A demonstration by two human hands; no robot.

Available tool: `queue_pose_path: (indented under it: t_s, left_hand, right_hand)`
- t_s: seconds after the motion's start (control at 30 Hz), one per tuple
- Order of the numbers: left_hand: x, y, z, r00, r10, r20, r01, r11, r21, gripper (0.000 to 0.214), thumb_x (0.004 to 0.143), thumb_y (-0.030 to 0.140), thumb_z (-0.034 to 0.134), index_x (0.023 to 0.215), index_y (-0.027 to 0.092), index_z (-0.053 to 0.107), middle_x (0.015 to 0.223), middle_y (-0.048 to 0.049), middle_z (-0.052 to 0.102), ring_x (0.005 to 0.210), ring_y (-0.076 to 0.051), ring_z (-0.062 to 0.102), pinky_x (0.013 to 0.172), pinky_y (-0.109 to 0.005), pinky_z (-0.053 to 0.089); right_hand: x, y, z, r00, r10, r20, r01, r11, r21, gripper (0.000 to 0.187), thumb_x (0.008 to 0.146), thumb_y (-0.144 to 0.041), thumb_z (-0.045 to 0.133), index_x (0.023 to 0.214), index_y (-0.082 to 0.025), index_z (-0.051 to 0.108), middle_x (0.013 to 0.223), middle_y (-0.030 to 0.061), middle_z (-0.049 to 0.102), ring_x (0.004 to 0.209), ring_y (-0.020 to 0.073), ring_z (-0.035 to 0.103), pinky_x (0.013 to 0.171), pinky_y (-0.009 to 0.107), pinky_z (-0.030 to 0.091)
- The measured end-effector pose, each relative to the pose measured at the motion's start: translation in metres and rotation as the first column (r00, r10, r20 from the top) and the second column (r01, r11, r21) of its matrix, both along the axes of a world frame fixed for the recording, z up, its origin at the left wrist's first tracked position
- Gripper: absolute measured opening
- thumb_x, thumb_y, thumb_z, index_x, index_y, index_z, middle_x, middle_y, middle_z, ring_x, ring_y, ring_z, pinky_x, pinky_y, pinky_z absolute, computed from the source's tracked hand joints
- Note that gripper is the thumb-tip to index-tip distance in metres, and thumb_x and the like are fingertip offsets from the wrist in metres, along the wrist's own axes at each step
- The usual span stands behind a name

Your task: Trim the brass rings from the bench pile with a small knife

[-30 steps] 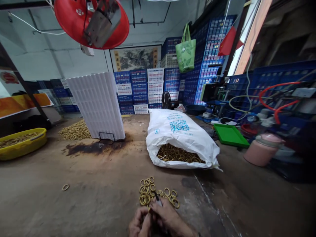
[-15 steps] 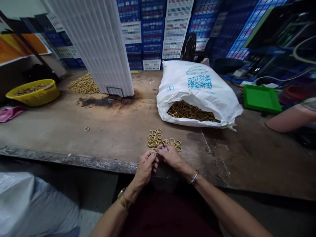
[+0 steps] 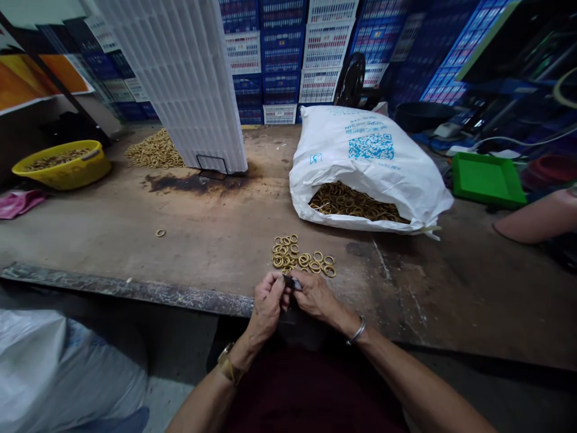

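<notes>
My left hand (image 3: pixel 267 300) is closed in a pinch at the table's front edge; what sits between its fingertips is too small and covered to make out. Beside it, my right hand (image 3: pixel 319 296) grips a small grey tool with a dark tip (image 3: pixel 293 282). The tool points left and its tip meets the left fingertips. Just beyond both hands lies a loose cluster of brass-coloured rings (image 3: pixel 279 260), some overlapping. A single ring (image 3: pixel 161 233) rests apart on the left.
A white printed sack (image 3: pixel 369 171) lies with its torn mouth facing me, full of rings. Further left stand a tall white ribbed panel (image 3: pixel 180 78), a ring heap (image 3: pixel 153 150) and a yellow basin (image 3: pixel 63 168). A green tray (image 3: pixel 489 180) sits right; stacked crates (image 3: pixel 282 57) rise behind.
The tool has swung from pointing up and away to pointing left, and its tip now reaches my left fingertips. My left hand keeps its pinch. The view has shifted slightly.
</notes>
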State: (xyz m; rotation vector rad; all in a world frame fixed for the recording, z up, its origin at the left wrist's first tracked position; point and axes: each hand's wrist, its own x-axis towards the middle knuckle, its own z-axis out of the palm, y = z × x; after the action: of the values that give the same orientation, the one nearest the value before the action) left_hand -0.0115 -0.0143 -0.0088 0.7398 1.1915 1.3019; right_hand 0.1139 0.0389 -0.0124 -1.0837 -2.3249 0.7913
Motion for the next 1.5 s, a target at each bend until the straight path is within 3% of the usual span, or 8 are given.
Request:
queue_pose_path:
  t_s: [0.43, 0.57, 0.77, 0.9, 1.07, 1.2, 1.33, 1.5]
  left_hand:
    - [0.001, -0.006, 0.010, 0.994, 0.042, -0.102, -0.037, 0.998, 0.048, 0.038, 0.074, 0.053, 0.057, 0.072, 0.016, 0.050, 0.057, 0.0040, 0.049, 0.044, -0.005, 0.042, 0.042, -0.016, 0.032]
    - [0.003, -0.010, 0.023, 0.996, -0.017, 0.091, 0.013, 0.999, 0.049, 0.033, 0.075, 0.048, 0.059, 0.075, 0.016, 0.050, 0.057, 0.0045, 0.049, 0.044, -0.005, 0.043, 0.043, -0.017, 0.033]
    - [0.002, -0.001, 0.022, 0.888, 0.027, 0.460, 0.022, 0.995, -0.101, 0.031, 0.070, 0.040, 0.066, 0.074, 0.015, 0.049, 0.074, -0.0009, 0.058, 0.050, -0.006, 0.047, 0.042, -0.018, 0.034]
    - [-0.003, 0.000, 0.014, 0.865, 0.105, 0.490, -0.007, 0.980, -0.198, 0.029, 0.065, 0.035, 0.070, 0.071, 0.015, 0.049, 0.075, -0.0039, 0.062, 0.054, -0.008, 0.052, 0.045, -0.019, 0.038]
    - [-0.011, -0.002, 0.012, 0.791, 0.080, 0.607, 0.067, 0.974, -0.216, 0.022, 0.064, 0.027, 0.068, 0.078, 0.015, 0.056, 0.067, -0.0007, 0.058, 0.051, -0.008, 0.050, 0.042, -0.017, 0.038]
    - [-0.014, 0.000, 0.005, 0.751, 0.094, 0.654, 0.072, 0.972, -0.223, 0.019, 0.067, 0.028, 0.066, 0.066, 0.013, 0.054, 0.069, -0.0016, 0.056, 0.056, -0.009, 0.053, 0.042, -0.017, 0.041]
    - [-0.011, 0.002, 0.000, 0.793, 0.130, 0.596, 0.036, 0.965, -0.260, 0.021, 0.065, 0.026, 0.069, 0.066, 0.013, 0.052, 0.069, -0.0015, 0.057, 0.059, -0.010, 0.056, 0.042, -0.017, 0.041]
    - [-0.005, 0.008, 0.004, 0.883, 0.062, 0.465, 0.035, 0.980, -0.196, 0.030, 0.064, 0.033, 0.072, 0.072, 0.015, 0.049, 0.063, 0.0033, 0.052, 0.052, -0.007, 0.051, 0.039, -0.014, 0.035]
  right_hand:
    - [0.003, 0.005, 0.003, 0.991, -0.011, 0.130, 0.008, 1.000, 0.024, 0.012, 0.071, -0.010, 0.042, 0.068, -0.018, 0.051, 0.059, -0.0002, 0.053, 0.052, 0.0103, 0.042, 0.051, 0.021, 0.025]
    - [0.015, 0.023, 0.002, 0.967, -0.171, 0.188, 0.156, 0.983, 0.095, 0.015, 0.075, -0.015, 0.041, 0.072, -0.018, 0.055, 0.061, 0.0016, 0.056, 0.053, 0.0120, 0.043, 0.053, 0.023, 0.026]
    - [0.021, 0.058, 0.012, 0.940, -0.307, 0.152, 0.282, 0.945, 0.165, 0.020, 0.080, -0.021, 0.040, 0.082, -0.018, 0.060, 0.067, 0.0030, 0.059, 0.058, 0.0136, 0.048, 0.056, 0.024, 0.029]
    - [0.010, 0.077, 0.008, 0.929, -0.299, 0.219, 0.255, 0.944, 0.207, 0.020, 0.081, -0.025, 0.044, 0.083, -0.017, 0.062, 0.079, 0.0060, 0.062, 0.069, 0.0158, 0.052, 0.060, 0.024, 0.031]
    - [-0.006, 0.085, 0.006, 0.916, -0.258, 0.308, 0.218, 0.963, 0.159, 0.022, 0.080, -0.031, 0.050, 0.093, -0.021, 0.065, 0.090, 0.0081, 0.064, 0.077, 0.0179, 0.055, 0.061, 0.024, 0.033]
    - [-0.012, 0.087, 0.009, 0.906, -0.242, 0.346, 0.221, 0.970, 0.100, 0.024, 0.080, -0.030, 0.049, 0.094, -0.021, 0.065, 0.089, 0.0087, 0.064, 0.077, 0.0192, 0.057, 0.061, 0.025, 0.034]
    - [-0.010, 0.091, 0.009, 0.923, -0.225, 0.311, 0.212, 0.974, 0.075, 0.027, 0.077, -0.029, 0.050, 0.098, -0.018, 0.062, 0.090, 0.0089, 0.065, 0.076, 0.0196, 0.057, 0.060, 0.025, 0.034]
    - [-0.007, 0.094, 0.004, 0.932, -0.254, 0.259, 0.253, 0.967, 0.038, 0.022, 0.075, -0.027, 0.049, 0.091, -0.019, 0.062, 0.078, 0.0054, 0.064, 0.067, 0.0162, 0.054, 0.055, 0.024, 0.030]
